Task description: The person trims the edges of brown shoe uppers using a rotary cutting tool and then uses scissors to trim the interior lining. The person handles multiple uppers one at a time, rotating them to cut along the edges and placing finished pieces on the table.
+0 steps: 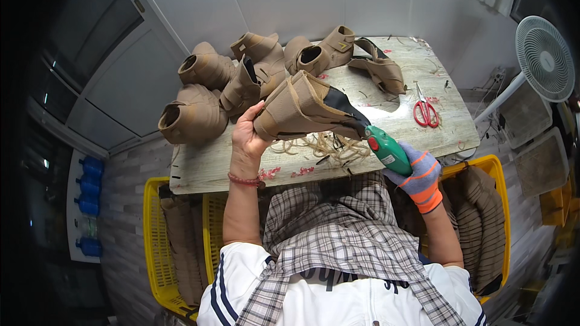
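My bare left hand (pixel 249 136) is closed on the left end of a tan fabric boot-shaped piece (pixel 293 105) with a black lining. That piece is held tilted above the near part of the table. My right hand (pixel 418 175), in a grey and orange glove, grips a green handheld power tool (pixel 391 156) with a red button. The tool's front end meets the black right end of the piece; its working tip is hidden there. Several similar tan boot-shaped pieces (pixel 193 115) stand along the table's left and far side, and another (pixel 380 69) lies farther right.
Red-handled scissors (pixel 426 113) lie on the right of the pale table (pixel 441 136). Cut strips (pixel 326 150) are heaped under the held piece. Yellow crates (pixel 158 253) with tan pieces flank my lap on both sides. A white fan (pixel 545 60) stands at the far right.
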`<action>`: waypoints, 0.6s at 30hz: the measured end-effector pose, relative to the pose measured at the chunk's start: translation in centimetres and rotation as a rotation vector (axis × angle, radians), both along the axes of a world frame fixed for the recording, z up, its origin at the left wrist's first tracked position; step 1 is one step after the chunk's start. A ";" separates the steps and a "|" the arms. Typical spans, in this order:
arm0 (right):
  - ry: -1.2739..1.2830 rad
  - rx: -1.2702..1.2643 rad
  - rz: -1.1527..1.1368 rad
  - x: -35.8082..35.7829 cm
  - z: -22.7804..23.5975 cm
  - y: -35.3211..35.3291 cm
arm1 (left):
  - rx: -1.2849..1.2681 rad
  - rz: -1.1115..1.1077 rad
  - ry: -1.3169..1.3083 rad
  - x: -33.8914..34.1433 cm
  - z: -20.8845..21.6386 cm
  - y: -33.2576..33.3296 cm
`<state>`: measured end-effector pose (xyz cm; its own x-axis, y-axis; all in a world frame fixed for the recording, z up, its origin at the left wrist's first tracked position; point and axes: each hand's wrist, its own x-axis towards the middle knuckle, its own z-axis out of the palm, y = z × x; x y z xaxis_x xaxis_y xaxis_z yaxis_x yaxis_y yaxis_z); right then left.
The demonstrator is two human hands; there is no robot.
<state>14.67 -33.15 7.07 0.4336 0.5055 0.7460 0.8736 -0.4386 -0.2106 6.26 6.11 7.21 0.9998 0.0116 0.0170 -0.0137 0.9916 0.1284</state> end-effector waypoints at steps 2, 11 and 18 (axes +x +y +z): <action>0.009 0.006 0.019 -0.4 0.5 0.1 | 0.025 -0.004 0.027 0.0 0.1 -0.5; -0.067 0.042 0.057 -0.7 1.4 0.5 | 0.069 0.035 0.071 0.2 0.4 -2.3; 0.032 0.062 0.079 -1.7 2.4 1.2 | 0.210 0.171 0.115 -0.1 1.4 -5.4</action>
<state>12.96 -31.94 9.47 0.4178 0.4927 0.7634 0.8976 -0.3538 -0.2630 6.14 0.76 8.57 0.9792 0.1879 -0.0769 -0.1512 0.9277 0.3413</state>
